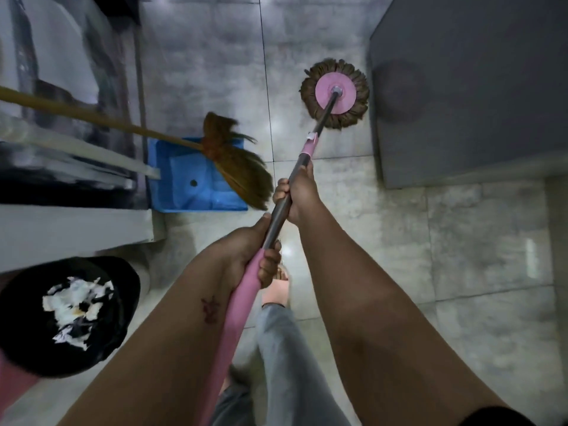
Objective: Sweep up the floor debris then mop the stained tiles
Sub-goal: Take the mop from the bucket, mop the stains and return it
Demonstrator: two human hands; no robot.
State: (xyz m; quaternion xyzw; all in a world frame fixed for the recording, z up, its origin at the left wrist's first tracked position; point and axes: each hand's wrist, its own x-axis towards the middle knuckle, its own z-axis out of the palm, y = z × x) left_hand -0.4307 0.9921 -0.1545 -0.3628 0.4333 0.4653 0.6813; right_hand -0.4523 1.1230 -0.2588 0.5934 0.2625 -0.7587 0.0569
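Both hands grip the mop handle: the right hand curls its fingers tight round the grey shaft, and the left hand wraps the top of the pink grip just behind. Ahead of the fingers the mop head rests on the grey floor tiles, close beside a grey block. Left of the fingers a broom lies across a blue dustpan; nearer, further left, a black bin holds white scraps.
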